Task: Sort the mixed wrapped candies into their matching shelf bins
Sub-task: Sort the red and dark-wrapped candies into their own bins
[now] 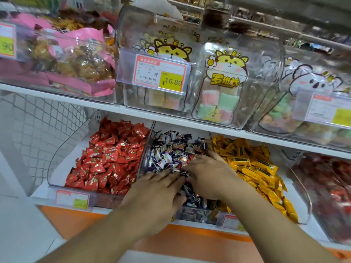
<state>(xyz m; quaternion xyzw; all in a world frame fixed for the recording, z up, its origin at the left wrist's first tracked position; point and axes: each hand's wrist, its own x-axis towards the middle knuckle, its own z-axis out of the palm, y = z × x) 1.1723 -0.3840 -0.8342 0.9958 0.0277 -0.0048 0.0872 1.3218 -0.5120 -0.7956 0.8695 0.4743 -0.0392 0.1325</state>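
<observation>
Three clear bins stand side by side on the lower shelf. The left one holds red wrapped candies [110, 158], the middle one purple-and-white wrapped candies [171, 149], the right one yellow wrapped candies [254, 164]. Both my hands are in the middle bin, palms down on the purple-and-white pile. My left hand [157, 190] lies at the near part of the pile with its fingers spread over the candies. My right hand [209, 173] lies just right of it, fingertips among the wrappers. Whether either hand holds a candy is hidden under the palms.
A fourth bin of dark red candies [326, 188] stands at the far right. The upper shelf carries lidded clear bins of pastel marshmallow bags [218, 103] with a price tag [159, 73], and pink snack bags [76, 59] on the left. A white shelf edge [133, 111] overhangs the lower bins.
</observation>
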